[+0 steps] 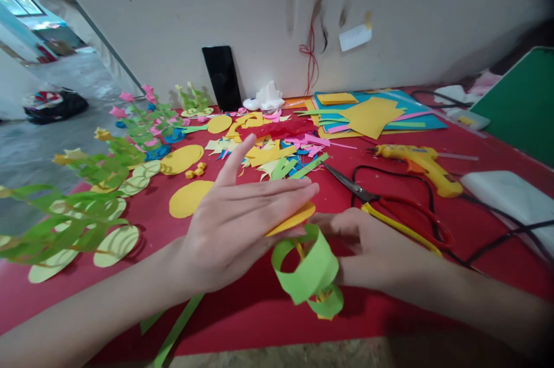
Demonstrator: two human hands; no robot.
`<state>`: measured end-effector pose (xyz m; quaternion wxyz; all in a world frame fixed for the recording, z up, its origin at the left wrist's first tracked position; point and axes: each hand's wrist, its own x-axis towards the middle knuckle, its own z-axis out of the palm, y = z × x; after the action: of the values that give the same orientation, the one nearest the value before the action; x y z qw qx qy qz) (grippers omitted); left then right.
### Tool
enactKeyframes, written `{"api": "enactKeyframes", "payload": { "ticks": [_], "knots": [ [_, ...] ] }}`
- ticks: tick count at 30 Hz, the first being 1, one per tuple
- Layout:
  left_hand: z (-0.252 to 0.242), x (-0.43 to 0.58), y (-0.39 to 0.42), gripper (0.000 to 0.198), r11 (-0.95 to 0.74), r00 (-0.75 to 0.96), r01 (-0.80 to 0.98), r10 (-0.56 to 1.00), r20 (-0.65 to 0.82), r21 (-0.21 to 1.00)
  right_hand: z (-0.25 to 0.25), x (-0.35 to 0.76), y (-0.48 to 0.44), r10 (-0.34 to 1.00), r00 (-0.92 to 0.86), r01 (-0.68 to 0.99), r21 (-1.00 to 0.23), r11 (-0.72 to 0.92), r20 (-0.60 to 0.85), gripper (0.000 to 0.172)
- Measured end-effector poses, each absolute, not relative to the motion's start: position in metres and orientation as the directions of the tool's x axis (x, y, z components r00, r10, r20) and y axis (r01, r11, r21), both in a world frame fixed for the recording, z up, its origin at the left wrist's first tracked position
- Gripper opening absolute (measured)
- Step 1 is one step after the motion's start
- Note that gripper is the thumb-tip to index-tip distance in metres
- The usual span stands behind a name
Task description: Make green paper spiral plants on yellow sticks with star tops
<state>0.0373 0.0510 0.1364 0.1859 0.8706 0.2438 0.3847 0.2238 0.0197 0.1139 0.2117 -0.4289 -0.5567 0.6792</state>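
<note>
My left hand (242, 218) lies over a yellow paper piece (293, 219), fingers stretched flat and pressing on its top. My right hand (367, 247) is curled below it, its fingers pinched at the piece where a curled green paper strip (309, 270) hangs in loops. Both hands hover just above the red table cover (242, 310).
Red-handled scissors (389, 206) and a yellow glue gun (418, 163) lie right of my hands. Paper scraps (277, 149), yellow discs (188, 198), green paper plants (78, 218), stacked coloured sheets (372, 114), a black phone (223, 77) against the wall, a green board (519, 102) at right.
</note>
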Motion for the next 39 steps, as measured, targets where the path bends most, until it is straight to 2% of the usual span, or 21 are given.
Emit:
{"api": "enactKeyframes", "payload": {
  "ticks": [5,8,12,15,18,25,30,35,39],
  "knots": [
    [0.136,0.037,0.051,0.040,-0.830,0.603,0.315,0.549,0.578,0.460,0.117,0.222,0.018,0.774,-0.544,0.138,-0.944,-0.300,-0.325,0.012],
    [0.135,0.037,0.052,0.041,-0.856,0.624,0.359,0.516,0.587,0.372,0.119,0.222,0.018,0.770,-0.550,0.159,-0.945,-0.284,-0.324,0.010],
    [0.132,0.036,0.055,0.035,-0.919,0.673,0.323,0.390,0.628,0.224,0.120,0.221,0.019,0.775,-0.548,0.191,-0.949,-0.250,-0.315,0.008],
    [0.131,0.035,0.056,0.030,-0.929,0.654,0.323,0.356,0.667,0.179,0.117,0.220,0.018,0.806,-0.524,0.230,-0.957,-0.178,-0.276,0.005],
    [0.130,0.035,0.055,0.025,-0.931,0.667,0.318,0.354,0.656,0.179,0.116,0.218,0.016,0.835,-0.495,0.263,-0.957,-0.119,-0.240,0.006],
    [0.130,0.036,0.052,0.032,-0.919,0.653,0.356,0.374,0.658,0.169,0.117,0.212,0.012,0.887,-0.433,0.336,-0.942,-0.008,-0.162,0.009],
    [0.131,0.035,0.050,0.029,-0.919,0.702,0.377,0.364,0.613,0.115,0.115,0.209,0.010,0.912,-0.373,0.386,-0.922,-0.017,-0.173,0.013],
    [0.128,0.035,0.053,0.046,-0.929,0.646,0.304,0.364,0.671,0.211,0.114,0.215,0.013,0.908,-0.394,0.332,-0.943,-0.007,-0.145,0.007],
    [0.128,0.031,0.058,0.057,-0.913,0.640,0.262,0.407,0.652,0.314,0.115,0.224,0.020,0.895,-0.410,0.204,-0.974,-0.100,-0.178,0.006]
  ]
}}
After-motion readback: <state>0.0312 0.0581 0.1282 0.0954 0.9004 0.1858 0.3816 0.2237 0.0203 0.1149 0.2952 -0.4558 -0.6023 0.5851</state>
